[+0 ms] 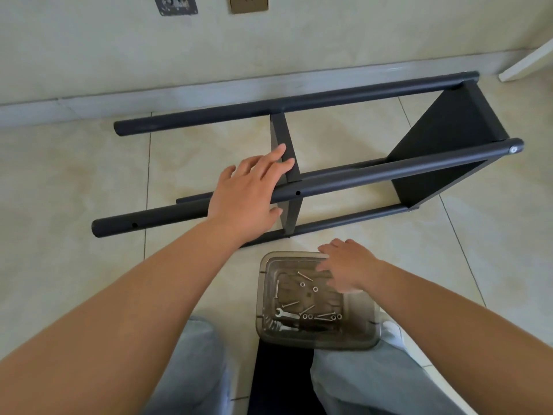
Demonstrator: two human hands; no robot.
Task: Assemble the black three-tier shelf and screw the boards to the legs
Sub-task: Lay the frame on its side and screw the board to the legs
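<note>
The black shelf frame lies on its side on the tiled floor. Its near upper leg (pixel 389 167) runs left to right. One board (pixel 443 145) is fixed at the right end, and a middle board (pixel 282 136) stands between the legs. My left hand (pixel 248 193) rests on the near upper leg, its fingers straight against the middle board. Over a clear plastic box (pixel 269 327) of screws (pixel 305 277), washers and a small wrench (pixel 285 314), my right hand (pixel 350 266) hovers with relaxed fingers and holds nothing.
Another black board (pixel 278 381) lies on the floor between my knees, partly under the box. The wall and its skirting run behind the frame. A white furniture leg (pixel 526 62) shows at the far right.
</note>
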